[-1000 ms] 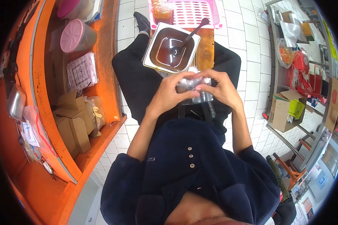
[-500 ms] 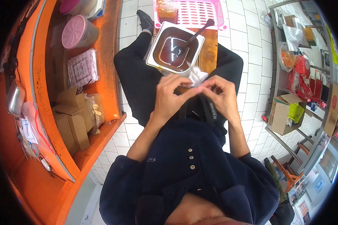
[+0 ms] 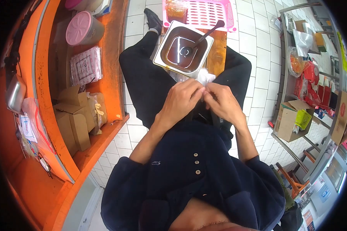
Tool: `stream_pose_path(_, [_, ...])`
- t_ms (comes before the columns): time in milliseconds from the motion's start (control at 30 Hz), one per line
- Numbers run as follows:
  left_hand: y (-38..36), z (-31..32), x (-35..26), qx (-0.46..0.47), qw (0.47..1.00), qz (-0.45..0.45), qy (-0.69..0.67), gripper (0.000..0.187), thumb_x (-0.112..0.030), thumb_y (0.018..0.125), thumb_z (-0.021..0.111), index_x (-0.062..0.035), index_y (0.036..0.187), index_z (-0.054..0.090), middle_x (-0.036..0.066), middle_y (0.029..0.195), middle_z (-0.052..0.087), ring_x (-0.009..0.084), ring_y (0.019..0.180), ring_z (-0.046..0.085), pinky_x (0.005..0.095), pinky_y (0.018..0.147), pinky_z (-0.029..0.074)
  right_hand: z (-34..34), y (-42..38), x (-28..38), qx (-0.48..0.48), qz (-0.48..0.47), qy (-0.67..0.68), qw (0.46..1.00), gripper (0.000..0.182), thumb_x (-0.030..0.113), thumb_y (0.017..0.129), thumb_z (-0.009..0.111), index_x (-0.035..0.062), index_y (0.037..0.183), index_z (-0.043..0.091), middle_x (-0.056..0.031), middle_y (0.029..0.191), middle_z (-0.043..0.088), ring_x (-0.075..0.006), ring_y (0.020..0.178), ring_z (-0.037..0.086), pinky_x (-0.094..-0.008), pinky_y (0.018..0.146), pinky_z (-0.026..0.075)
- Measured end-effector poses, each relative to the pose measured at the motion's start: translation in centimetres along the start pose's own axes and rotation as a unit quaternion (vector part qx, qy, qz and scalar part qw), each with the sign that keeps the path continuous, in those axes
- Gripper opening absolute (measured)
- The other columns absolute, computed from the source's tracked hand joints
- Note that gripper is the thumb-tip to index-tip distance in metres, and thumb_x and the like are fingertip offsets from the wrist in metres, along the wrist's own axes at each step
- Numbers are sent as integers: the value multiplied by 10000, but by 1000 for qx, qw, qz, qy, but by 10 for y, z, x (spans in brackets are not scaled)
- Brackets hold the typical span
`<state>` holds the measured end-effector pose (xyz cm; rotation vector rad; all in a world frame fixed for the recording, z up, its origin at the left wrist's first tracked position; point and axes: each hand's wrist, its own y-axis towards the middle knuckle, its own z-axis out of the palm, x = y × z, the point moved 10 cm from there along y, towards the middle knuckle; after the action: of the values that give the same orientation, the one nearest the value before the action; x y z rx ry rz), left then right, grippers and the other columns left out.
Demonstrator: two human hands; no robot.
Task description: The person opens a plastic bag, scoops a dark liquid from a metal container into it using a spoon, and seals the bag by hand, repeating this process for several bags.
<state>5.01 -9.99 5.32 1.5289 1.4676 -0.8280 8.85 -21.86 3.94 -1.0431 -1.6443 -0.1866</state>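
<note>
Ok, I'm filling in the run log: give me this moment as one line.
left hand: pinching clear plastic bag | right hand: pinching same bag | steel pan of dark sauce with spoon: just beyond hands

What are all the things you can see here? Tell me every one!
Metal pan: one, silver, full of dark brown sauce, on the board over the person's lap.
Spoon: one, dark, standing in the sauce.
Wooden board: one, brown, under the pan.
Plastic basket: one, pink, beyond the pan.
Clear plastic bag: one, bunched at the fingertips.
Tubs with pink lids: two, on the orange shelf.
Cardboard boxes: several, brown, lower on the orange shelf.
Metal rack: one, grey, at right, with packets and boxes.
Left hand: pinching the bag.
Right hand: pinching the bag too.
</note>
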Motion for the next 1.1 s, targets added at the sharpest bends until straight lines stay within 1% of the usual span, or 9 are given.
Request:
stream_pose_path(200, [-4,4,17,70,994,-85,-25,196,-130,897,702,33,825,621,162,654,601,263,560,607,352,582,478,20,7,-17,72,-2,68,995,279,167,982,550,-47,803,549,-146,624,565,-234,528,528,-383,569,444])
stream_pose_path(300, [-8,-6,14,31,995,-91,9,217,-166,893,718,26,844,628,153,667,605,253,589,615,352,614,491,-15,7,-5,-112,-25,-62,991,240,93,871,615,-42,735,471,-147,621,509,-286,571,505,-399,584,432])
stream_pose_path(367, [-3,-11,16,12,992,-118,33,237,-195,895,733,22,866,642,150,714,631,248,649,639,350,658,504,-17,4,8,-121,-84,-65,987,225,64,846,635,-33,732,467,-135,636,522,-261,580,517,-388,588,436])
stream_pose_path(467, [15,-33,-14,-101,994,28,18,228,-206,917,734,13,919,670,140,856,677,259,811,656,355,773,509,-14,3,7,-58,-119,12,991,264,13,821,675,-11,703,440,-105,692,578,-198,603,566,-342,581,452])
stream_pose_path(600, [21,-15,7,65,989,-37,-124,174,-159,973,672,14,969,694,116,900,692,249,886,668,360,837,507,-7,3,-16,-2,63,227,972,298,-9,858,727,-2,665,501,-54,818,679,-104,654,660,-232,544,484])
stream_pose_path(667, [15,-5,25,121,961,-176,-174,184,-170,966,687,7,1002,718,110,863,707,223,847,687,349,817,507,-7,3,-10,12,44,243,969,225,8,860,753,-16,716,581,-49,839,690,-111,648,672,-218,531,489])
stream_pose_path(733, [18,-5,20,98,971,-141,-165,187,-174,957,697,3,1010,730,112,861,720,219,829,695,338,797,507,-9,3,-5,24,26,261,965,160,25,861,778,-31,767,661,-44,859,701,-118,642,683,-204,517,493])
stream_pose_path(867, [20,-10,0,85,993,27,-82,311,-262,886,771,12,1026,723,127,889,711,277,814,671,370,770,497,-6,3,4,70,-21,146,987,201,9,776,835,-7,967,777,-32,819,639,-86,604,626,-206,507,469])
stream_pose_path(1100, [5,-11,-13,127,989,40,64,605,-361,721,888,-35,1191,689,126,1195,706,288,1123,646,417,1003,428,-6,9,16,-17,-45,-80,996,287,50,704,868,7,970,769,-44,794,612,-109,664,595,-298,606,470])
